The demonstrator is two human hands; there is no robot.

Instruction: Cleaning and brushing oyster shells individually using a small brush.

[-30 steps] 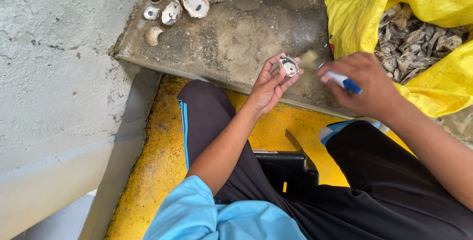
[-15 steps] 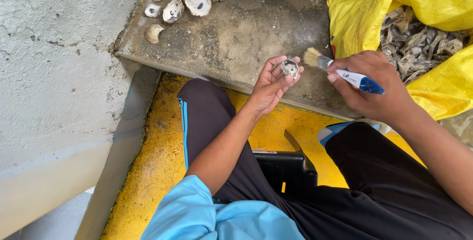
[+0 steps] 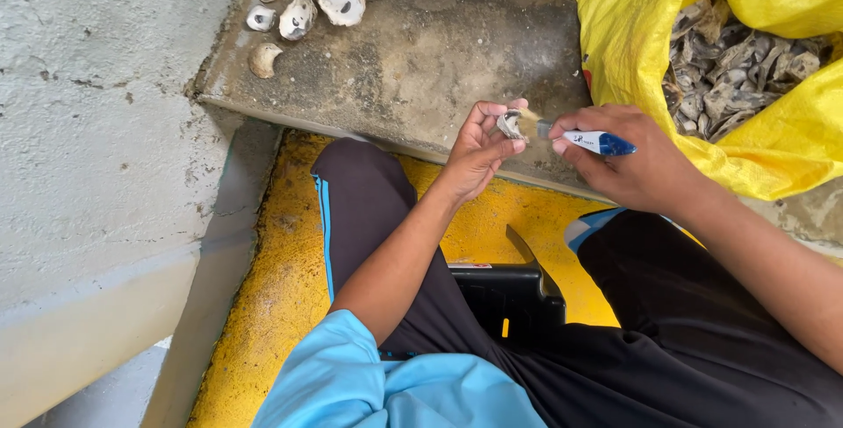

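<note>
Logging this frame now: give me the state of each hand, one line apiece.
Left hand: closed on a small shell, held in the fingertips.
Right hand: closed on a small brush, bristles at the shell.

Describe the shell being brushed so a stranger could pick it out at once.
Start at the yellow sack of dark shells on the right, then move left along the concrete ledge. The shell is pinched in the left hand, with the brush in the right hand against it. It alone is held; the other loose shells lie on the ledge.

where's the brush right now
In the head view, the brush is in the right hand, bristles against the shell held by the left hand.
</note>
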